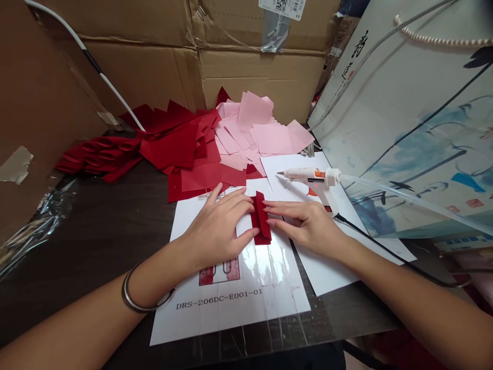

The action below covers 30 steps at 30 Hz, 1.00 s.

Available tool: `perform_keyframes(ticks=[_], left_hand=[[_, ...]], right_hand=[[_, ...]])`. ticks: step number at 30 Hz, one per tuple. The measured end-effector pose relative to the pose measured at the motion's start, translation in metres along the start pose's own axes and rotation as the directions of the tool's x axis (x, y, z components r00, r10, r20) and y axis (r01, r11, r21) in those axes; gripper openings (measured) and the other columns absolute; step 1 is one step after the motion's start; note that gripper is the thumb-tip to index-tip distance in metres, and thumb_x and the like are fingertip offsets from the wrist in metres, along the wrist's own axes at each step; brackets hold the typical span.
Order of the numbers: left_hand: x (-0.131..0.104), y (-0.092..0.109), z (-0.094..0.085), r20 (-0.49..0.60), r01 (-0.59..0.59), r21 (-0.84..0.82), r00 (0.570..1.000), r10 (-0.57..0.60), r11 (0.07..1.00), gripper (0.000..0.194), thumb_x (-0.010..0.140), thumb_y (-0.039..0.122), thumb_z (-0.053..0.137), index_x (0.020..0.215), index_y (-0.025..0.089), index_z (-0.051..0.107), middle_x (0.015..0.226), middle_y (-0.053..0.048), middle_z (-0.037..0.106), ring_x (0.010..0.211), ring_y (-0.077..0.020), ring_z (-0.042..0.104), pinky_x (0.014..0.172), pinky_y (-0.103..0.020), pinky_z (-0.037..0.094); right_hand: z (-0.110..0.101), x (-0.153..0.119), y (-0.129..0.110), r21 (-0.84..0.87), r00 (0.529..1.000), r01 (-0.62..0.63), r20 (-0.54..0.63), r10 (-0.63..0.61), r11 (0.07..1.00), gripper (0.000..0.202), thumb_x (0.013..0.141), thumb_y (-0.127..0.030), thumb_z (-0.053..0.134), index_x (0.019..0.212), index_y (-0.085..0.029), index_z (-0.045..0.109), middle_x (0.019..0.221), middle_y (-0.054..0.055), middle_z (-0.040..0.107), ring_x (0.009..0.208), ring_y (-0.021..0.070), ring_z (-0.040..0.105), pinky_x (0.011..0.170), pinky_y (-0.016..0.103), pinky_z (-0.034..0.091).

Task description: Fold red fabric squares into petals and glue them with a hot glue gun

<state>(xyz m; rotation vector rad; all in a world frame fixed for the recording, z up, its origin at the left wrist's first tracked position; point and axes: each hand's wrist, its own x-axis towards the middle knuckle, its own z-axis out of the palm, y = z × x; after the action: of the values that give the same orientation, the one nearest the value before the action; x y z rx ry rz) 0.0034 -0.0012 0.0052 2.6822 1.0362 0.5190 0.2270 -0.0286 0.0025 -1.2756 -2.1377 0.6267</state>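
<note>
A small dark red folded piece of cloth or paper [262, 226] lies on a printed sheet [231, 329], with one long edge turned over. At its left side is my left hand [215, 223], the thumb and fingertips pressed on its edge. My right hand [304, 221] holds the folded edge from the right with thumb and fingertips. Under my left hand, the sheet's printed picture is partly hidden. A white glue gun [314, 177] rests just beyond my right hand, its nozzle pointing left.
Red squares [173, 144] and pink squares [254, 128] are heaped at the back, with folded red pieces [103, 156] to the left. White paper [323, 272] lies under the glue gun. Cardboard [258, 77] walls the back; a painted panel [416, 128] stands at right. A black cord [370, 239] runs right.
</note>
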Motion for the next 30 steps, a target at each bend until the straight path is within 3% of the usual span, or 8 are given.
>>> perform_keyframes(ticks=[4,15,23,30], left_hand=[[-0.0026,0.001,-0.0028,-0.016,0.013,0.005,1.0,-0.012,1.0,0.02,0.087,0.028,0.057,0.104,0.019,0.062,0.119,-0.006,0.063,0.121,-0.0255,0.053,0.116,-0.056,0.019],[-0.0024,0.0032,-0.0038,-0.035,0.042,-0.005,0.999,-0.042,0.999,0.02,0.087,0.028,0.055,0.103,0.019,0.063,0.111,-0.006,0.066,0.116,-0.0253,0.056,0.116,-0.056,0.018],[-0.0019,0.0032,-0.0024,-0.041,0.054,0.016,0.998,-0.053,0.998,0.021,0.086,0.023,0.051,0.103,0.019,0.063,0.112,-0.006,0.065,0.112,-0.0243,0.057,0.116,-0.057,0.018],[-0.0026,0.0002,-0.0003,-0.022,0.01,0.043,1.0,-0.009,0.999,0.041,0.086,0.021,0.051,0.127,0.021,0.055,0.133,-0.006,0.06,0.136,-0.0304,0.039,0.114,-0.062,0.017]], right_hand=[[0.0001,0.0006,-0.0008,-0.019,1.0,0.03,0.0,-0.03,0.999,0.029,0.089,-0.029,0.06,0.117,-0.024,0.069,0.12,0.0,0.068,0.113,0.02,0.064,0.099,0.038,0.053],[0.0013,0.001,-0.0062,-0.083,0.995,0.1,0.03,-0.098,0.991,0.028,0.089,-0.026,0.061,0.116,-0.023,0.07,0.117,0.003,0.07,0.115,0.0233,0.063,0.096,0.04,0.055],[-0.0004,0.0014,-0.005,-0.139,0.994,0.05,0.104,-0.036,0.989,0.03,0.089,-0.03,0.06,0.116,-0.02,0.07,0.122,0.004,0.067,0.114,0.0239,0.063,0.103,0.042,0.05],[-0.0002,0.0013,-0.0059,-0.146,0.992,0.069,0.114,-0.053,0.987,0.031,0.09,-0.028,0.059,0.118,-0.022,0.068,0.126,0.004,0.064,0.115,0.0242,0.063,0.1,0.043,0.052]])
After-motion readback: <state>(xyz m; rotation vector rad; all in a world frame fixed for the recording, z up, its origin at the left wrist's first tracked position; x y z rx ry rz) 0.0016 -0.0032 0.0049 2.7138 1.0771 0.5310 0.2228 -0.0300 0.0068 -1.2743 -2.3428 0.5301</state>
